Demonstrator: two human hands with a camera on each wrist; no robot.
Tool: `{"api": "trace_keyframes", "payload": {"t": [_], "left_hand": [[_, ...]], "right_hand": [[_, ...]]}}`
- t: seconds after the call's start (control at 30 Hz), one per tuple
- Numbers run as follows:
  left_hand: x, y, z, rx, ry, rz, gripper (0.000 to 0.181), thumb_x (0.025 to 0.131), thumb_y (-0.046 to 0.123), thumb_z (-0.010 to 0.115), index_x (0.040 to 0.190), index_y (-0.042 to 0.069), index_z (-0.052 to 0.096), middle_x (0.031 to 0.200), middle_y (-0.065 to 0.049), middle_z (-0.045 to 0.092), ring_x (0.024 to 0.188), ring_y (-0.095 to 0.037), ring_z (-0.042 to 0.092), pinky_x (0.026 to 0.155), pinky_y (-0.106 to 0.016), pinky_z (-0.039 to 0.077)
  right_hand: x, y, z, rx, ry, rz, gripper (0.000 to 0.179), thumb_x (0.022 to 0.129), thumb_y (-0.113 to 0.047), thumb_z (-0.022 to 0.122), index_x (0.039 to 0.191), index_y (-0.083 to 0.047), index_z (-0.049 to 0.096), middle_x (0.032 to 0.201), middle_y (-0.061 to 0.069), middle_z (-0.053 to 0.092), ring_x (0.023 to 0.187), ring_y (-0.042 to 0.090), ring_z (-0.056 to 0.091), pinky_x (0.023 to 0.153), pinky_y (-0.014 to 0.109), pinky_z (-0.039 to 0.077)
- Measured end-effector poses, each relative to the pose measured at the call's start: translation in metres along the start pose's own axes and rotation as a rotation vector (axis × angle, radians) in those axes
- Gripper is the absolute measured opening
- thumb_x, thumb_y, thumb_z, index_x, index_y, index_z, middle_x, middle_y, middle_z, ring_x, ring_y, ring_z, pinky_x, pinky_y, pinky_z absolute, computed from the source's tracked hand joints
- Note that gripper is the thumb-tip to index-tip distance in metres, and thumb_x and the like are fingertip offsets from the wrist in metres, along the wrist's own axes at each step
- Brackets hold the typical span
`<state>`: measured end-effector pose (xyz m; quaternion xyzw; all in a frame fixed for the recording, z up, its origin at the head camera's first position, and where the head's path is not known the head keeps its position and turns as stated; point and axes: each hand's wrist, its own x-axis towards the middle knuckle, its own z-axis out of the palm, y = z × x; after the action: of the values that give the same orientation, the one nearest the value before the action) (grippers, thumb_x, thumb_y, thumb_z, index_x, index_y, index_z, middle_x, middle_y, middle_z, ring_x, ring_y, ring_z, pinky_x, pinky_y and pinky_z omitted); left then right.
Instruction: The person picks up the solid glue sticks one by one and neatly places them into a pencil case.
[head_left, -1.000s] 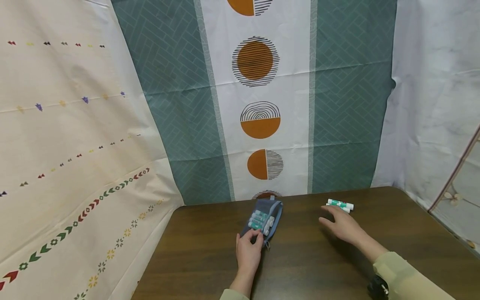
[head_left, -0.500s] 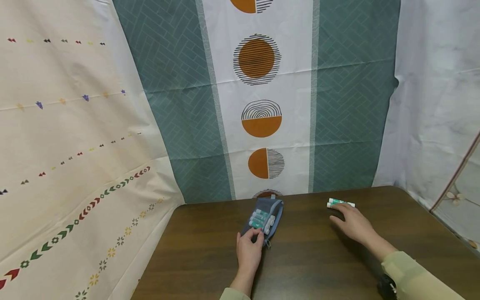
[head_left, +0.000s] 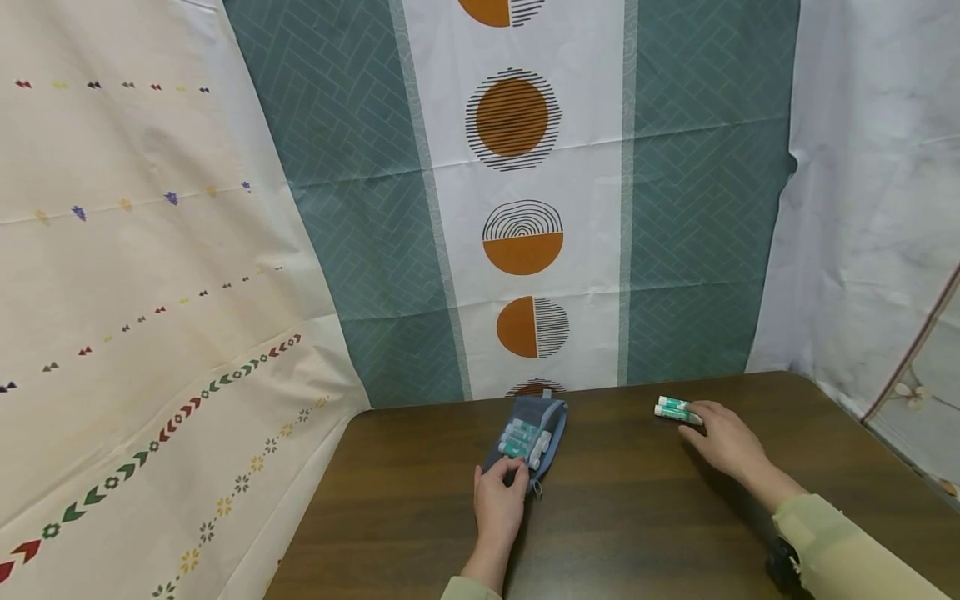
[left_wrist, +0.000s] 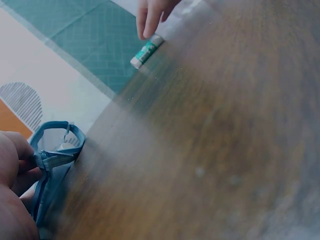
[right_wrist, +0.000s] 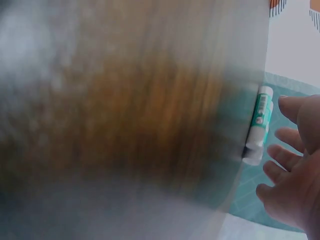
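Observation:
A blue zip pouch with a see-through mesh face lies near the table's far edge. Several green-and-white glue sticks show inside it. At the near end, my left hand pinches the pouch's edge; in the left wrist view its zip opening gapes. Two more glue sticks lie side by side at the far right of the table. Beside their right end is my right hand, fingers loosely bent; whether the fingertips touch them cannot be told. The right wrist view shows a gap between thumb and glue stick.
Both hands are over a dark brown wooden table. Behind it hangs a green and white patterned cloth. A cream cloth drapes down at the left and a pale curtain at the right.
My right hand has moved rightward across the two glue sticks to their right end, leaving more of them in sight. The left hand keeps its pinch on the pouch.

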<state>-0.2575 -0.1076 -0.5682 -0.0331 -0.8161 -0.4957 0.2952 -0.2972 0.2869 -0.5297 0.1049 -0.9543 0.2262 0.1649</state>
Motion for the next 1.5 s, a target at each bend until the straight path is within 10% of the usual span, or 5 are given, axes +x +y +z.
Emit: {"api": "trace_keyframes", "payload": {"t": [0.4,1.5], "left_hand": [[0.002,0.005,-0.003,0.028,-0.079,-0.123,0.007,0.099,0.012,0.08,0.093,0.01,0.085,0.108,0.006,0.084,0.118,-0.029,0.077,0.133,-0.064,0.022],[0.001,0.007,-0.002,0.03,-0.057,-0.088,0.009,0.097,0.008,0.08,0.091,0.014,0.085,0.106,0.004,0.084,0.118,-0.031,0.077,0.13,-0.067,0.025]], "right_hand": [[0.003,0.015,-0.001,-0.009,-0.014,0.022,0.05,0.106,-0.022,0.072,0.138,0.016,0.063,0.145,0.043,0.054,0.13,0.065,0.054,0.104,0.078,0.048],[0.005,0.015,-0.003,-0.003,-0.024,0.06,0.034,0.1,-0.015,0.077,0.12,0.012,0.069,0.148,0.044,0.051,0.132,0.063,0.053,0.097,0.076,0.053]]}}
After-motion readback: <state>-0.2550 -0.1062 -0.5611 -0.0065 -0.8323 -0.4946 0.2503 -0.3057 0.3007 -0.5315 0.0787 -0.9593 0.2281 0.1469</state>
